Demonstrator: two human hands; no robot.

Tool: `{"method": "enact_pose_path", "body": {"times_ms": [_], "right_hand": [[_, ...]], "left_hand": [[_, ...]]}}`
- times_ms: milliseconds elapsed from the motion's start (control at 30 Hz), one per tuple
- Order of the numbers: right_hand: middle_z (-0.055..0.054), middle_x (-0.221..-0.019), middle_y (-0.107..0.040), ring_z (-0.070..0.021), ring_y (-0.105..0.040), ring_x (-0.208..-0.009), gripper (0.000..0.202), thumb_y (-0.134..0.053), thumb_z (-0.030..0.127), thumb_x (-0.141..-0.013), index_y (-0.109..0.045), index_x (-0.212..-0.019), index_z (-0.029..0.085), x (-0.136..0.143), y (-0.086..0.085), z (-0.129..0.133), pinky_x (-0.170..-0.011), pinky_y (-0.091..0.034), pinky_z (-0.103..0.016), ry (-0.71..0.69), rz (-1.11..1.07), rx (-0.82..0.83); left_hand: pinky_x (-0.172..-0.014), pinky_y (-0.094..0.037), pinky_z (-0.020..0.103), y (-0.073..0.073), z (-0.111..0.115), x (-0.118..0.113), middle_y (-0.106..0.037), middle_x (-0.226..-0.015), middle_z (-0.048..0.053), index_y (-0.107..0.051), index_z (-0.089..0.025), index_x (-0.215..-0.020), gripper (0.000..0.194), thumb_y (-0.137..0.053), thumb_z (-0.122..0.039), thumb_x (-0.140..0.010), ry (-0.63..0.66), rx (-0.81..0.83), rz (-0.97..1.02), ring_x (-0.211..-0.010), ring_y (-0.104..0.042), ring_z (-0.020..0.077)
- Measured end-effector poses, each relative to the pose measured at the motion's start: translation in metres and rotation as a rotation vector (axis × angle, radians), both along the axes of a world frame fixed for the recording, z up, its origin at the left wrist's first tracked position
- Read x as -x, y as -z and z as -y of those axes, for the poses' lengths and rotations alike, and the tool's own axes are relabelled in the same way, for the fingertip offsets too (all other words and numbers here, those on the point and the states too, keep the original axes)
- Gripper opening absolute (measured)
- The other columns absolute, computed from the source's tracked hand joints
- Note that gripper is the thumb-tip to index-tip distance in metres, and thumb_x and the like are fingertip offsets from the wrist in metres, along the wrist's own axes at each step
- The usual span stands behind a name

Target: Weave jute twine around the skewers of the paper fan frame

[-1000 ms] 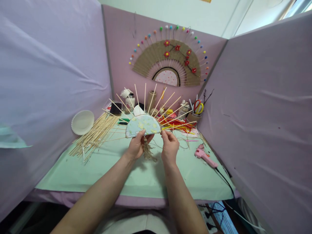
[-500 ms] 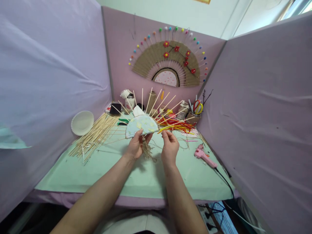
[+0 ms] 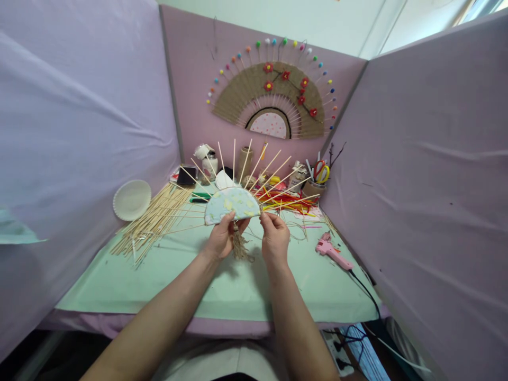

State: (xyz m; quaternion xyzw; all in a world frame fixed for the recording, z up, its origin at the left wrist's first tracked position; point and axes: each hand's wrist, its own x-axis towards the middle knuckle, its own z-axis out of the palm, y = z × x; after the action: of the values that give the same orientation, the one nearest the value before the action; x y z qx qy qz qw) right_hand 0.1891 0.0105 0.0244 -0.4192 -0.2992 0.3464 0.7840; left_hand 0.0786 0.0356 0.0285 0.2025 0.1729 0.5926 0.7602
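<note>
Left hand [image 3: 221,238] grips half-round panel [image 3: 230,201], sticks [image 3: 234,161] fanned out, held mid-scene above near worktop [image 3: 178,291]. Right hand [image 3: 275,238] pinched narrow at panel's right corner; can't tell what's between fingertips. Step: likely edge work at that corner. Next move seemingly calls for steady left grip, fine right fingertip control.

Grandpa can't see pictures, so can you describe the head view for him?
The left hand holds a half-round stick fan with a tassel, the right hand pinched at its corner. Loose sticks lie left on the table, a glue gun right; a flowered fan hangs on the wall.
</note>
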Motion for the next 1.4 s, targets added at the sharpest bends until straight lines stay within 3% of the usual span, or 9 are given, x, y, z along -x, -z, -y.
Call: {"method": "enact_pose_path", "body": {"times_ms": [167, 300, 567, 967, 1233, 1300, 1400], "right_hand": [[0.001, -0.070, -0.066, -0.0122, -0.056, -0.070, 0.021, -0.079, 0.031, -0.061, -0.069, -0.072, 0.016, -0.005, 0.005, -0.003, -0.075, -0.045, -0.029, -0.092, -0.080, -0.012], [0.000, -0.071, -0.068, -0.0134, -0.058, -0.072, 0.018, -0.078, 0.029, -0.063, -0.071, -0.074, 0.017, -0.003, 0.005, 0.000, -0.078, -0.045, -0.030, -0.124, -0.003, 0.004], [-0.005, -0.083, -0.071, -0.0159, -0.061, -0.081, 0.026, -0.077, 0.032, -0.063, -0.072, -0.082, 0.015, -0.003, 0.006, -0.003, -0.084, -0.047, -0.033, -0.020, -0.050, -0.016], [-0.001, -0.070, -0.066, -0.0135, -0.057, -0.071, 0.026, -0.077, 0.038, -0.063, -0.068, -0.073, 0.015, -0.006, 0.003, 0.002, -0.075, -0.047, -0.031, -0.036, 0.038, 0.007], [-0.006, -0.100, -0.070, -0.0173, -0.062, -0.093, 0.024, -0.064, 0.035, -0.080, -0.071, -0.098, 0.020, -0.007, 0.002, 0.012, -0.086, -0.047, -0.034, -0.070, 0.282, -0.029], [-0.006, -0.112, -0.068, -0.0181, -0.059, -0.104, 0.029, -0.064, 0.033, -0.080, -0.068, -0.107, 0.022, -0.007, -0.004, 0.011, -0.092, -0.045, -0.035, -0.083, 0.325, -0.058], [-0.006, -0.117, -0.065, -0.0197, -0.057, -0.111, 0.031, -0.065, 0.033, -0.080, -0.067, -0.109, 0.024, -0.004, -0.011, 0.007, -0.098, -0.043, -0.036, -0.211, 0.378, -0.094]], "left_hand": [[-0.090, -0.055, 0.029, -0.002, -0.002, 0.003, -0.075, -0.094, 0.003, -0.061, -0.020, -0.116, 0.040, -0.067, -0.012, -0.077, 0.012, 0.044, 0.013, -0.087, -0.071, 0.0151], [-0.092, -0.054, 0.028, -0.002, -0.006, 0.006, -0.075, -0.085, 0.004, -0.062, -0.017, -0.112, 0.030, -0.062, -0.015, -0.082, 0.037, 0.075, 0.041, -0.085, -0.071, 0.0152], [-0.094, -0.053, 0.029, 0.000, -0.008, 0.007, -0.074, -0.084, 0.003, -0.063, -0.017, -0.112, 0.030, -0.062, -0.015, -0.082, 0.045, 0.089, 0.058, -0.086, -0.071, 0.0154], [-0.092, -0.054, 0.029, -0.006, 0.000, 0.004, -0.075, -0.094, 0.003, -0.058, -0.020, -0.121, 0.044, -0.065, -0.012, -0.078, 0.043, 0.031, -0.043, -0.082, -0.070, 0.0131], [-0.079, -0.058, 0.026, -0.030, -0.014, 0.032, -0.075, -0.085, 0.006, -0.059, -0.013, -0.118, 0.032, -0.049, -0.023, -0.089, 0.201, 0.161, -0.015, -0.078, -0.072, 0.0161], [-0.076, -0.059, 0.027, -0.032, -0.016, 0.040, -0.075, -0.086, 0.007, -0.060, -0.013, -0.117, 0.032, -0.047, -0.023, -0.089, 0.269, 0.167, -0.039, -0.077, -0.072, 0.0173], [-0.076, -0.059, 0.030, -0.027, -0.017, 0.048, -0.075, -0.088, 0.008, -0.058, -0.014, -0.121, 0.037, -0.047, -0.020, -0.086, 0.324, 0.169, -0.057, -0.078, -0.072, 0.0184]]}}
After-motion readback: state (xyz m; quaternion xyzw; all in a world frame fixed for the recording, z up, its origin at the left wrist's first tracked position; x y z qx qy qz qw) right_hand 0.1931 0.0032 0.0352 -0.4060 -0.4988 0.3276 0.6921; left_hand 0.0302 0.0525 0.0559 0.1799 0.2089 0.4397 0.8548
